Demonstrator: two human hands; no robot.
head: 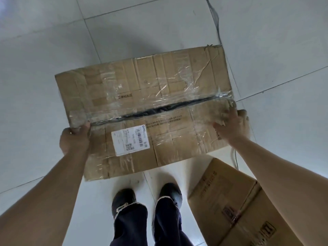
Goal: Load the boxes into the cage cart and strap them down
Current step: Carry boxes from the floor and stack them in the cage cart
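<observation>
A large worn cardboard box [142, 96], taped over with clear tape and bearing a white shipping label, is held up above the floor in front of me. My left hand [74, 139] grips its left end, thumb on the top by the centre seam. My right hand [232, 123] grips the right end, fingers curled over the top edge. A second cardboard box [236, 206] stands on the floor at the lower right, beside my right foot. No cage cart or strap is in view.
Pale grey floor tiles [44, 50] spread all around. A thin grey cable [215, 20] runs down the floor from the top right and passes behind the held box. My two feet in dark shoes stand just below the held box.
</observation>
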